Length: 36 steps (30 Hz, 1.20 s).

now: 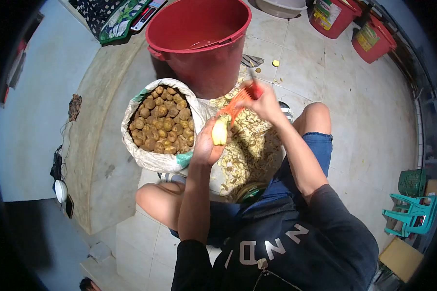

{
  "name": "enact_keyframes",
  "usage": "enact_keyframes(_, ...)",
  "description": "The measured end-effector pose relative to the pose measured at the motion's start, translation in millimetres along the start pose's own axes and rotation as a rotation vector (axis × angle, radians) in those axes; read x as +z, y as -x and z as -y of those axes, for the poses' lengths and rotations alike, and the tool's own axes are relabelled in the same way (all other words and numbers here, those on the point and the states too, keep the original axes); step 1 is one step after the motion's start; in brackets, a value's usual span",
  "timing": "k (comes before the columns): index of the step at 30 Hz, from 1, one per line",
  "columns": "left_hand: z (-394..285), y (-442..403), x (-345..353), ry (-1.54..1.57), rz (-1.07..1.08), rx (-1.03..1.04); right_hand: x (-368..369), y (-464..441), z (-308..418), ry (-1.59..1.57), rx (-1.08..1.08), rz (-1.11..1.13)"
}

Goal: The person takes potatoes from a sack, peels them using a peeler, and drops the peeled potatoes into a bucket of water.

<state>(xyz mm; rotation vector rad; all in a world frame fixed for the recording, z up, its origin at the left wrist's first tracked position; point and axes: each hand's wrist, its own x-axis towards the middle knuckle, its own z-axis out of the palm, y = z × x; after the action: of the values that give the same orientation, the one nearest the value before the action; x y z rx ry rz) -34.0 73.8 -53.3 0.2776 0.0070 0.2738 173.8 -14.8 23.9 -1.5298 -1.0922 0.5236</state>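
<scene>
My left hand (208, 141) is closed around a pale yellow, peeled potato (220, 133). In my right hand (267, 103) is an orange peeler (237, 103), its working end close to the top of the potato. A red part and a dark thin tip show above that hand, smeared by motion. Below both hands a thick pile of potato peels (251, 145) covers the floor between my legs. Left of my left hand, a white sack (153, 162) with its rim rolled down holds many unpeeled potatoes (165, 119).
A big red tub (204, 68) stands just beyond the sack. A yellow piece (276, 63) lies on the tiles to its right. Two red buckets (374, 40) and a pale basin (280, 7) are at the back. A teal plastic stool (415, 213) sits far right; a digital scale (148, 14) is at upper left.
</scene>
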Motion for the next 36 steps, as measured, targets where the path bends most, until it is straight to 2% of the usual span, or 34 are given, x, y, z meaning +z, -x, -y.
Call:
enact_keyframes(1, 1.4, 1.0, -2.0, 0.0, 0.003, 0.002, -9.2, -6.5, -5.7, -0.138, 0.1, -0.053)
enact_keyframes(3, 0.0, 3.4, -3.7, -0.066, -0.187, -0.005, -14.4, -3.7, -3.6, -0.115, 0.13, -0.027)
enact_keyframes(4, 6.4, -1.9, 34.9, -0.098, -0.574, 0.081, -4.0, 9.9, 9.4, -0.065, 0.041, 0.033)
enact_keyframes(5, 7.8, -2.9, 40.9, -0.096, -0.579, 0.076, 5.4, 24.0, 19.9, -0.016, -0.038, 0.09)
enact_keyframes(6, 8.3, -6.9, 43.8, -0.103, -0.592, 0.066, 10.5, 29.7, 25.6, 0.219, -0.281, 0.171)
enact_keyframes(7, 9.1, -10.8, 44.0, -0.11, -0.601, 0.057, 8.4, 31.4, 23.4, 0.325, -0.255, 0.179)
enact_keyframes(9, 7.6, 4.0, 17.5, -0.148, -0.589, 0.024, -1.4, 14.3, 3.5, 0.25, -0.14, -0.002)
enact_keyframes(10, 4.0, 8.1, 5.6, -0.139, -0.459, -0.009, -9.4, 0.5, -19.2, 0.047, 0.069, -0.113)
enact_keyframes(11, -0.4, 5.3, 1.6, -0.133, -0.32, -0.034, -22.1, -8.1, -40.4, -0.274, 0.093, -0.093)
enact_keyframes(12, -2.1, 1.0, 10.8, -0.138, -0.314, -0.034, -23.3, -6.2, -30.4, -0.238, 0.082, -0.062)
enact_keyframes(13, -1.5, -3.2, 28.8, -0.132, -0.438, -0.007, -21.0, 2.4, -16.7, -0.201, 0.076, -0.028)
enact_keyframes(15, 2.9, -8.1, 53.5, -0.113, -0.691, 0.042, 5.1, 27.4, 2.5, -0.027, -0.073, 0.122)
enact_keyframes(16, 4.6, -10.0, 50.5, -0.19, -0.69, 0.013, 8.0, 33.7, 20.6, 0.215, -0.273, 0.179)
enact_keyframes(17, 6.1, -11.3, 38.1, -0.189, -0.692, 0.011, 9.2, 32.4, 17.9, 0.221, -0.336, 0.148)
enact_keyframes(19, 8.4, -3.7, 7.3, -0.258, -0.513, 0.055, -0.9, 14.3, 0.2, 0.163, -0.069, 0.022)
enact_keyframes(20, 5.6, 0.9, 5.1, -0.255, -0.513, 0.043, -7.3, 5.2, -15.5, 0.042, 0.054, -0.106)
enact_keyframes(21, 3.2, 2.1, 11.4, -0.257, -0.506, 0.045, -15.2, -3.1, -13.1, -0.21, 0.11, -0.087)
enact_keyframes(23, -1.1, 1.9, 22.7, -0.299, -0.519, 0.008, -12.6, 8.9, -9.0, -0.218, 0.084, 0.006)
enact_keyframes(24, 2.3, -1.0, 23.6, -0.199, -0.613, 0.089, 1.9, 22.4, -1.1, -0.183, 0.029, 0.098)
enact_keyframes(25, 4.7, -2.0, 18.0, -0.196, -0.615, 0.088, 9.4, 31.2, 12.7, 0.115, -0.196, 0.189)
enact_keyframes(27, 9.8, -5.9, 2.7, -0.312, -0.59, 0.126, 6.4, 26.5, 9.9, 0.333, -0.276, 0.172)
enact_keyframes(29, 9.3, 4.9, 1.6, -0.321, -0.606, 0.085, -4.7, 2.2, -33.6, 0.005, 0.038, -0.052)
enact_keyframes(30, 4.0, 1.2, 6.8, -0.336, -0.597, 0.064, -14.3, -5.5, -29.7, -0.18, 0.138, -0.063)
enact_keyframes(31, 2.2, -1.7, 11.8, -0.339, -0.592, 0.069, -19.2, -3.9, -26.0, -0.293, 0.142, -0.026)
enact_keyframes(33, 4.0, -3.6, 24.6, -0.196, -0.725, 0.116, 4.3, 17.8, -20.9, -0.23, 0.041, 0.069)
enact_keyframes(34, 1.0, -0.5, 35.9, -0.21, -0.641, 0.041, 14.2, 30.4, 1.7, 0.045, -0.223, 0.113)
enact_keyframes(35, 1.6, -3.9, 24.0, -0.209, -0.637, 0.04, 14.1, 33.4, 11.0, 0.224, -0.296, 0.188)
enact_keyframes(36, 4.9, -6.4, 2.9, -0.266, -0.598, 0.076, 10.1, 27.7, 6.9, 0.241, -0.194, 0.113)
